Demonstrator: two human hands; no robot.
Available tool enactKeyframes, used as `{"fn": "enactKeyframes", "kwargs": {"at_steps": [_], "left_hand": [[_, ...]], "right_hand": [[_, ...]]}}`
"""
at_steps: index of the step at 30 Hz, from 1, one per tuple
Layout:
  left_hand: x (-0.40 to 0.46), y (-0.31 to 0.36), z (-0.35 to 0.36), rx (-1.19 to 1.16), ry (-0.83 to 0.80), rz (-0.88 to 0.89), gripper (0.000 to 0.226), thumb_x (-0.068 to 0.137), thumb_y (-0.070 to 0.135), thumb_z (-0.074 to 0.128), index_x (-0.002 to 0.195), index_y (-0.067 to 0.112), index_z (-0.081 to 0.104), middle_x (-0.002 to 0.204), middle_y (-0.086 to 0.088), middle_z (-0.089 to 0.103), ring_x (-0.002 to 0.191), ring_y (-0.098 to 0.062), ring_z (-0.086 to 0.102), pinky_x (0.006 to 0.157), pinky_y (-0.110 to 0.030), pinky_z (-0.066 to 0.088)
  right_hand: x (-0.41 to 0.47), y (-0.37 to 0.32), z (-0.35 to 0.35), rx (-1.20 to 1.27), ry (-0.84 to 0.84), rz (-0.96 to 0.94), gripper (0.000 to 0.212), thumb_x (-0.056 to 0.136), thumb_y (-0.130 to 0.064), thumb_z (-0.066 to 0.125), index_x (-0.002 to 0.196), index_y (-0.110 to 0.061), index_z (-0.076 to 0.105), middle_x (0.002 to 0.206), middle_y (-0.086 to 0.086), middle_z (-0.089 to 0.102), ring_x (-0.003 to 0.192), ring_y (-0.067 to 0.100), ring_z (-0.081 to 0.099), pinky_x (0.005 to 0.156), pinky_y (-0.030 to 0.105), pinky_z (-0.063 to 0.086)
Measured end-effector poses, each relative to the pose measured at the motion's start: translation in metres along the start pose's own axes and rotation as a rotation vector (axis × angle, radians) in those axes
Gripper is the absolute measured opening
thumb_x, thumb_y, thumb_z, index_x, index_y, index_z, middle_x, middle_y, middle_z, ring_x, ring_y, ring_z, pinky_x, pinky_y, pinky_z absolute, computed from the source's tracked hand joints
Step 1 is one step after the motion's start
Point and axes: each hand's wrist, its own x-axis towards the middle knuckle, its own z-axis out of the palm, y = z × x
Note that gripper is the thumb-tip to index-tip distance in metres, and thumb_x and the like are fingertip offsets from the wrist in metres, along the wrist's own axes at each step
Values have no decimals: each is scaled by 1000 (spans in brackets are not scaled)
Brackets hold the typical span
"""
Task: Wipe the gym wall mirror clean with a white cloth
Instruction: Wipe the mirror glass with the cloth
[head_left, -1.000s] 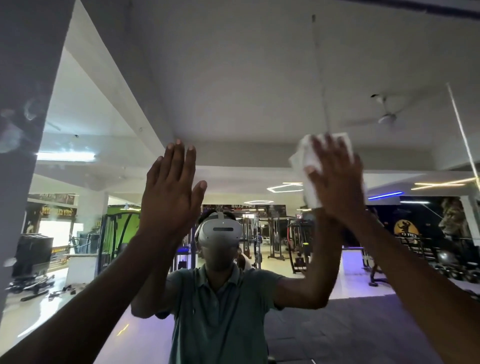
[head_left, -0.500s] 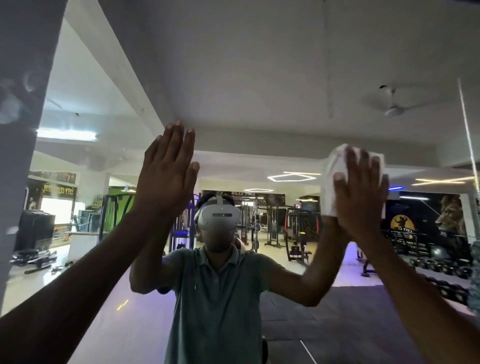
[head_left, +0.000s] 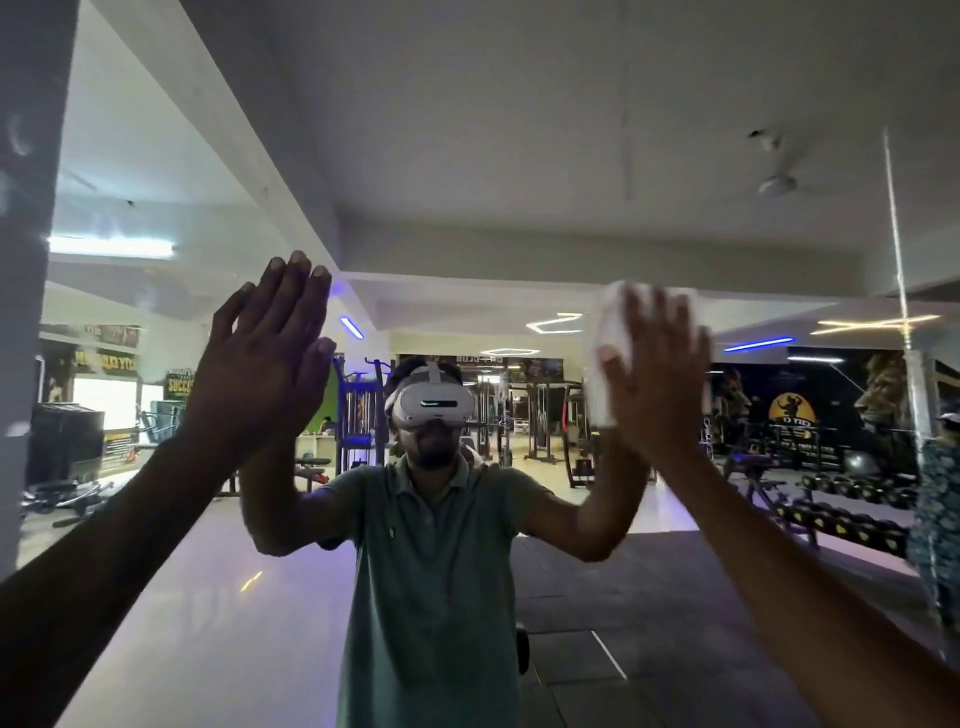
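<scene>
The wall mirror (head_left: 519, 156) fills almost the whole view and reflects me and the gym behind. My right hand (head_left: 657, 379) lies flat against the glass at head height, right of centre, pressing a folded white cloth (head_left: 605, 358) under the palm and fingers; the cloth shows at the hand's left and top edges. My left hand (head_left: 260, 364) rests flat on the glass left of centre, fingers straight and together, holding nothing.
A grey pillar or wall edge (head_left: 28, 260) borders the mirror on the left. A vertical seam (head_left: 901, 291) between mirror panels runs at the right. The reflection shows weight machines, a dumbbell rack (head_left: 852, 514) and another person at the far right.
My right hand has slid the cloth to the right and slightly downward across the glass. My left hand has stayed flat on the mirror in about the same place.
</scene>
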Motion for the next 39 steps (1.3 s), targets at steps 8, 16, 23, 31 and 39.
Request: {"fn": "enactKeyframes", "kwargs": {"at_steps": [8,16,23,31,39], "left_hand": [[-19,-10,-5,-60,-43,18,63,107,33,31,166,12,24,174,-11,19,162,-26,16,126,-47,19],[-36,-40,-5,-48,-46,133,61,108,32,31,166,12,27,174,-10,21,162,-25,17,126,-46,20],[-39,-35,-1,-85,-16,104,62,107,28,33,166,11,25,174,-10,20,162,-26,17,128,-48,20],[-39,-31,-3,-78,0,92,62,107,27,33,166,10,26,173,-12,21,162,-27,16,129,-47,18],[-41,-30,2,-34,26,106,63,107,33,32,166,8,25,173,-13,21,161,-30,18,129,-50,20]], "right_hand": [[-82,-212,11,123,-103,-98,80,102,-57,36,171,-21,13,178,12,2,164,40,-4,129,65,4],[19,-72,3,-65,-16,-158,75,104,-57,34,168,-20,26,173,13,27,160,39,24,126,59,22],[-87,-220,14,45,-99,-103,81,102,-58,36,171,-22,13,178,13,2,164,39,-4,130,62,0],[-26,-51,1,15,27,192,71,106,-56,31,168,-21,26,174,12,26,161,37,21,126,62,22],[-143,-210,12,47,-186,-221,78,107,-58,37,171,-24,9,179,9,-1,164,36,-4,131,61,2]]}}
